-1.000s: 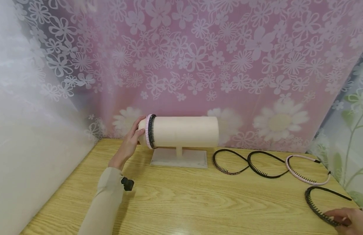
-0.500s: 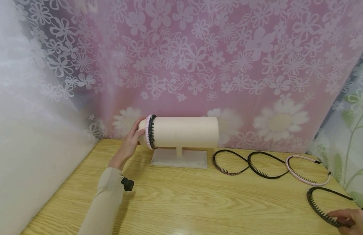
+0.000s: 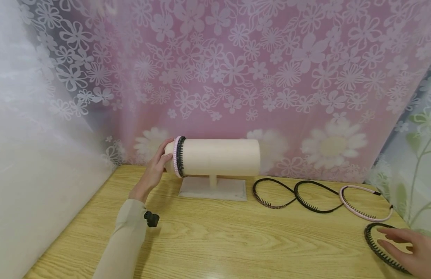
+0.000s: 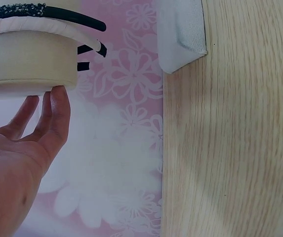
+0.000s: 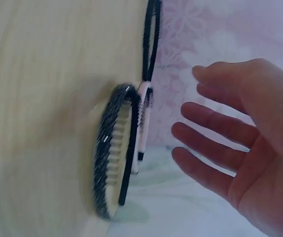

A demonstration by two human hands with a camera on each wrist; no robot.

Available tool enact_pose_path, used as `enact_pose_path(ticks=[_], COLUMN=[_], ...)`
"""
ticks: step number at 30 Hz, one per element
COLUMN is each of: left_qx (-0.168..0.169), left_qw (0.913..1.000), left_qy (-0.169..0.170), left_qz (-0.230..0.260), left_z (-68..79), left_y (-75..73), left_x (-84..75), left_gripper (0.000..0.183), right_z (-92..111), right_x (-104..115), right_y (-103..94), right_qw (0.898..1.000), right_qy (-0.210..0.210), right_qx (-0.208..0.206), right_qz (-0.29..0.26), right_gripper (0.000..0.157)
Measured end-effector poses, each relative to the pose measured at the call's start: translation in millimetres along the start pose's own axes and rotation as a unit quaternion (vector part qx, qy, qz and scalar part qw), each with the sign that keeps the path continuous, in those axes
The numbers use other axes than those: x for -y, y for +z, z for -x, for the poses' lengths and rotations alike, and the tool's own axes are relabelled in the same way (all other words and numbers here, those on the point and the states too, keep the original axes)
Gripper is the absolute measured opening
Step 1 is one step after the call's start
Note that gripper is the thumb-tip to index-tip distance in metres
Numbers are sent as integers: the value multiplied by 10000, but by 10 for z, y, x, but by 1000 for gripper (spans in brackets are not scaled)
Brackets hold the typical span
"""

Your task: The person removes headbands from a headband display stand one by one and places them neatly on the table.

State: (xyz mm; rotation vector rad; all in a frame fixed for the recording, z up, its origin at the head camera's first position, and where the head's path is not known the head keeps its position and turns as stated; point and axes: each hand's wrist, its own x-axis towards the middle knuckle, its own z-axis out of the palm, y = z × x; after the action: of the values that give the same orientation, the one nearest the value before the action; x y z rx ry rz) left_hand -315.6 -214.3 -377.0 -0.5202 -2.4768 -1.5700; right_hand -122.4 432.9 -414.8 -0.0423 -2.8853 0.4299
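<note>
A cream cylindrical headband stand (image 3: 222, 157) stands on the table. My left hand (image 3: 153, 167) grips its left end, thumb in front and fingers over the top. Beside that hand, a pink headband (image 3: 175, 157) and a dark glittery headband (image 3: 180, 155) sit side by side round the cylinder. In the left wrist view, fingertips (image 4: 58, 98) touch the cylinder's end rim. At the lower right, my right hand (image 3: 412, 248) hovers over another dark toothed headband (image 3: 373, 248) lying on the table. The right wrist view shows its fingers (image 5: 210, 143) spread apart from that headband (image 5: 104, 153), holding nothing.
Right of the stand's pale base (image 3: 213, 188) lie a speckled dark headband (image 3: 271, 206), a black headband (image 3: 307, 204) and a pink headband (image 3: 358, 212) in a row. A flowered pink curtain (image 3: 232, 77) hangs behind the wooden table (image 3: 236, 240).
My right hand has let go of the dark headband at the lower right and lifted, its fingers now straighter. That headband shifted slightly right beforehand. My left hand has stayed on the stand.
</note>
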Motion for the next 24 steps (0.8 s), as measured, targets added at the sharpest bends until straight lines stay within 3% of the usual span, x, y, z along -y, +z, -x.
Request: enact_pose_path(ticks=[6, 9, 17, 24], left_qx=[-26, -43, -65, -47], left_qw=[10000, 10000, 10000, 10000], left_qy=[-17, -29, -35, 8], left_qz=[4, -9, -35, -71], left_z=[-1, 1, 16, 7], left_y=[1, 2, 12, 6], left_x=[-6, -13, -47, -42], left_gripper=[52, 53, 52, 52], right_z=[-100, -148, -234, -339], right_x=[255, 346, 555, 700], right_y=[-48, -76, -180, -205], right_qw=[9961, 9937, 9956, 9903], right_qy=[-445, -634, -646, -965], right_qx=[-747, -911, -621, -842], right_qz=[116, 125, -259, -537], right_gripper=[35, 38, 42, 41])
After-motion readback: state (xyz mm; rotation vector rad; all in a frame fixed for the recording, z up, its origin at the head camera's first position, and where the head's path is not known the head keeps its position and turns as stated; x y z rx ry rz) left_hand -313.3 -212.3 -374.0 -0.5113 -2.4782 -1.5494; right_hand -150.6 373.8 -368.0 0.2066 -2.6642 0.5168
